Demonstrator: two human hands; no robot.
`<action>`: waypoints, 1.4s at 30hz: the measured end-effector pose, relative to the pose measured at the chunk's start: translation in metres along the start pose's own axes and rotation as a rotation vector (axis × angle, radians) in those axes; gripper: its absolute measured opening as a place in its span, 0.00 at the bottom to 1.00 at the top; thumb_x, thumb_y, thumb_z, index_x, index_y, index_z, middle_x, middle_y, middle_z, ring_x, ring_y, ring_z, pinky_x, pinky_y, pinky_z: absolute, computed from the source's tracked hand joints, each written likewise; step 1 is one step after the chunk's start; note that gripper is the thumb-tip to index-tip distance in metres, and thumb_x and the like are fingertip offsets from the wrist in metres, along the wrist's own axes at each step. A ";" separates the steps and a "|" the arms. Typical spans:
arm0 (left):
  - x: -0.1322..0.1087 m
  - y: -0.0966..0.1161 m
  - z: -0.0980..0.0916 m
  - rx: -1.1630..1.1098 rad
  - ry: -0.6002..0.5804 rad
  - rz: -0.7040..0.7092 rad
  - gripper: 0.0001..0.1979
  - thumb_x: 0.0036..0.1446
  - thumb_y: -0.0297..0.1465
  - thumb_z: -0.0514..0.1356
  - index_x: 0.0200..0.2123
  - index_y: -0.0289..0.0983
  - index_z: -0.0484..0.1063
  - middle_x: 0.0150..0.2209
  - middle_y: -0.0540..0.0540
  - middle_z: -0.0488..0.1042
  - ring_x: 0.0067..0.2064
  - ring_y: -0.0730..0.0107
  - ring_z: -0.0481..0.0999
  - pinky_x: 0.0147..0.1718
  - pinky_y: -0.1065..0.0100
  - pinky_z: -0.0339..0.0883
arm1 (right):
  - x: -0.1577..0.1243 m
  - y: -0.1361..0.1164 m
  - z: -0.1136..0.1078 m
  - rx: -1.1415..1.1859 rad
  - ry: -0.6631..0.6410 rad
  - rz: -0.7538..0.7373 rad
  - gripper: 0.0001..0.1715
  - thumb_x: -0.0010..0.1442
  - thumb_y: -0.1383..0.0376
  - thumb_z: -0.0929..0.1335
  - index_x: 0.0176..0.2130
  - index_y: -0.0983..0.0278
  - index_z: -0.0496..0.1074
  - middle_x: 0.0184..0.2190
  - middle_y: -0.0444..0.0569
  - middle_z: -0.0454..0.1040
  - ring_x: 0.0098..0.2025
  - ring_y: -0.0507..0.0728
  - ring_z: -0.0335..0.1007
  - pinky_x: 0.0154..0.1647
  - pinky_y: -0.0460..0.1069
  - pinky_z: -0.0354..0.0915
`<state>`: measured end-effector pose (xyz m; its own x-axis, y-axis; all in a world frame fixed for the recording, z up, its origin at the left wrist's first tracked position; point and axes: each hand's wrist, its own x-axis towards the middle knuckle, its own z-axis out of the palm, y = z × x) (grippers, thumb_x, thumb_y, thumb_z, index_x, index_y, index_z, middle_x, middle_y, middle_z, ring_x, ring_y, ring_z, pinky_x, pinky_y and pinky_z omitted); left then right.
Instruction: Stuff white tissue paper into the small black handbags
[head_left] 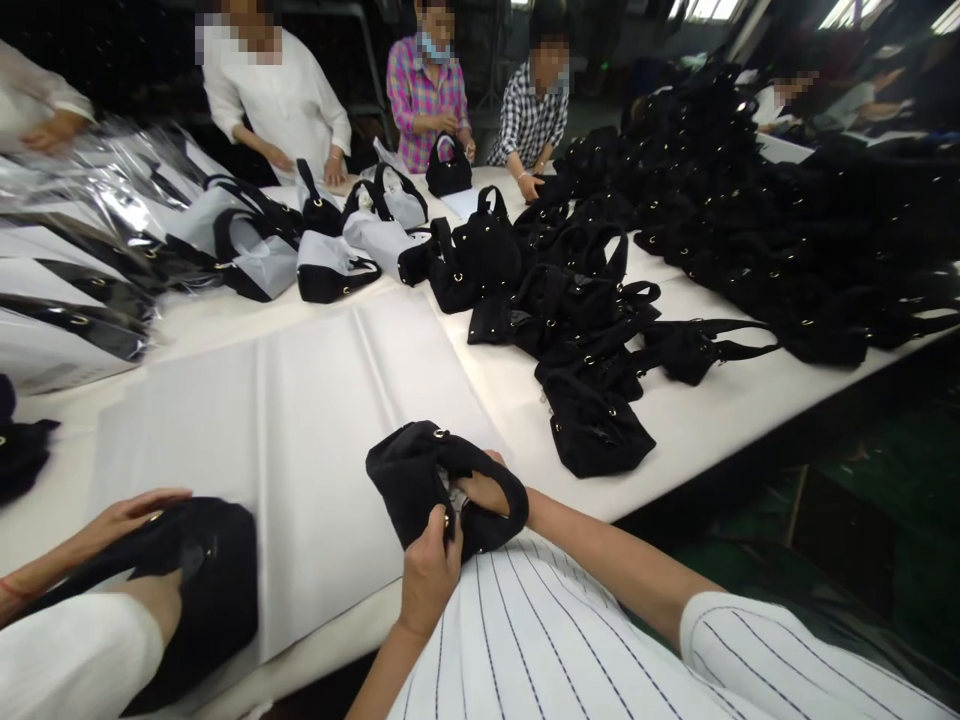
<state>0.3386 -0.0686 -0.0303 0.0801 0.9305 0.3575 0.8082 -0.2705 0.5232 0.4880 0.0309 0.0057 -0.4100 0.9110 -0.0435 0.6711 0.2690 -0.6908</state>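
Note:
Both of my hands are on a black fabric handbag [431, 470] with small gold rings, held above the table's near edge. My left hand [431, 585] grips its lower side. My right hand [481, 490] sits in the bag's opening, under a strap, with a pale scrap showing beside it. To the left, a co-worker's hand [142, 520] rests on another black bag [206, 590]. A wide white sheet [277, 450] lies flat on the table just beyond my hands.
The white table [675, 430] carries a large heap of black bags [675, 210] on the right. Black-and-white bags [255, 240] and plastic-wrapped packs [67, 270] lie at the left. Several co-workers stand across the table. A dark green floor lies beyond its right edge.

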 end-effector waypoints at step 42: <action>-0.012 -0.067 -0.005 -0.021 0.424 -0.480 0.07 0.59 0.29 0.51 0.42 0.38 0.61 0.50 0.36 0.66 0.54 0.52 0.65 0.53 0.50 0.63 | -0.004 -0.078 0.027 0.236 -0.279 -0.286 0.18 0.54 0.68 0.71 0.23 0.64 0.58 0.20 0.37 0.60 0.23 0.47 0.55 0.25 0.44 0.50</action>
<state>0.2809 -0.0627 -0.0660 -0.5290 0.7719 0.3525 0.6849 0.1430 0.7145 0.4210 -0.0023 0.0406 -0.7307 0.6827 0.0023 0.3609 0.3892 -0.8475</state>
